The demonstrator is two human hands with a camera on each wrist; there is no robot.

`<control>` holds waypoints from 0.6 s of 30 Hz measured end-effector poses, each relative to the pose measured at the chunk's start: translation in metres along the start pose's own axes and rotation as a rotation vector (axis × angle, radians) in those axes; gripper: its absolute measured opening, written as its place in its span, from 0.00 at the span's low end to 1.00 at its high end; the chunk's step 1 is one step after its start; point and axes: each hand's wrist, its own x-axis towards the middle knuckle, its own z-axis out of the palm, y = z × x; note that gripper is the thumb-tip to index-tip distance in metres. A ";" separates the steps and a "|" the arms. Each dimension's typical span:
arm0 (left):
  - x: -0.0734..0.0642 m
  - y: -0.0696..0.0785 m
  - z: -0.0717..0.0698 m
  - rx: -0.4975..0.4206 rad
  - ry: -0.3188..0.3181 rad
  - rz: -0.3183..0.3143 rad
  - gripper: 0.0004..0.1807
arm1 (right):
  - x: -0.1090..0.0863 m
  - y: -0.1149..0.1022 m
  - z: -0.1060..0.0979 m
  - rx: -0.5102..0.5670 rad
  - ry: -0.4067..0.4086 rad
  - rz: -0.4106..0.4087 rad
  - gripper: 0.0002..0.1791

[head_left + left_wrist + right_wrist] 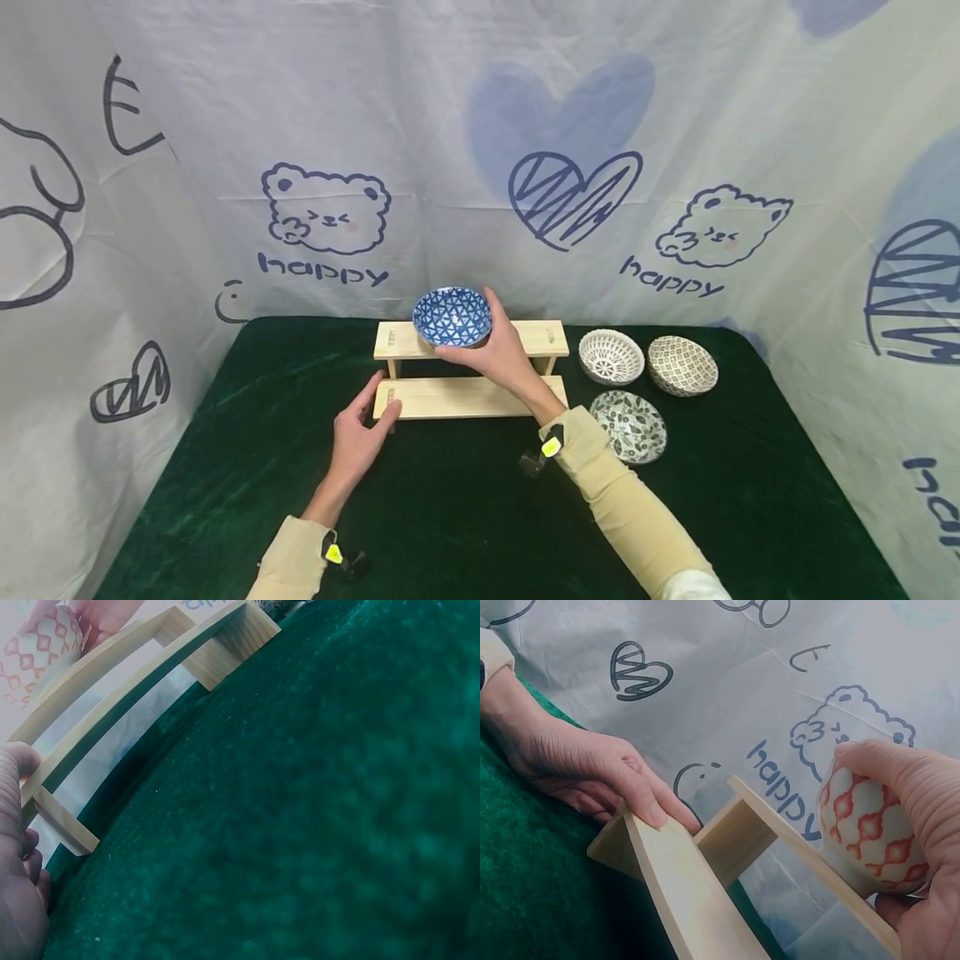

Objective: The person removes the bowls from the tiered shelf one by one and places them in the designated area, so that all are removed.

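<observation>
My right hand grips a small bowl at its right side, thumb and fingers at the rim. Inside, the bowl has a blue and white triangle pattern; its outside is white with red-orange diamonds. It is held at the upper step of a two-tier wooden rack, left of the middle; whether its base touches the wood I cannot tell. At the rack's left end, my left hand holds the lower step, its thumb on the plank in the right wrist view.
Right of the rack lie a white ribbed-pattern bowl, a brown-patterned bowl and a green leaf-patterned bowl. My right forearm passes close to the leafy one. Dark green cloth covers the table; a printed white curtain hangs behind.
</observation>
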 end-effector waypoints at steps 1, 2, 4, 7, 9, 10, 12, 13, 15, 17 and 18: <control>0.000 0.000 0.000 -0.001 0.000 0.000 0.36 | 0.000 0.000 0.000 -0.001 0.008 0.001 0.69; 0.000 0.001 0.001 -0.006 0.001 0.002 0.36 | -0.001 0.001 0.001 -0.002 0.017 0.000 0.68; 0.001 0.002 0.001 -0.010 0.002 0.008 0.35 | -0.001 0.001 0.001 -0.003 0.040 -0.006 0.68; 0.001 0.002 0.002 -0.008 0.003 0.011 0.35 | -0.003 0.002 0.002 -0.003 0.075 -0.016 0.68; 0.001 0.002 0.002 -0.007 0.005 0.010 0.36 | -0.005 0.002 0.003 -0.006 0.094 -0.018 0.67; 0.001 0.002 0.001 -0.006 0.005 0.009 0.36 | -0.006 0.003 0.003 -0.007 0.102 -0.018 0.67; 0.001 0.002 0.001 -0.005 0.005 0.005 0.36 | -0.008 0.004 0.003 -0.006 0.116 -0.020 0.66; 0.001 0.002 0.001 -0.005 0.005 0.005 0.36 | -0.010 0.005 0.002 -0.006 0.122 -0.020 0.65; 0.000 0.001 0.001 -0.002 0.005 0.004 0.36 | -0.012 0.006 0.002 -0.002 0.136 -0.024 0.65; 0.000 0.001 0.000 0.002 0.006 0.003 0.37 | -0.015 0.006 0.001 0.001 0.145 -0.025 0.64; -0.001 0.000 0.000 0.002 0.007 0.004 0.37 | -0.016 0.007 0.000 0.005 0.149 -0.027 0.64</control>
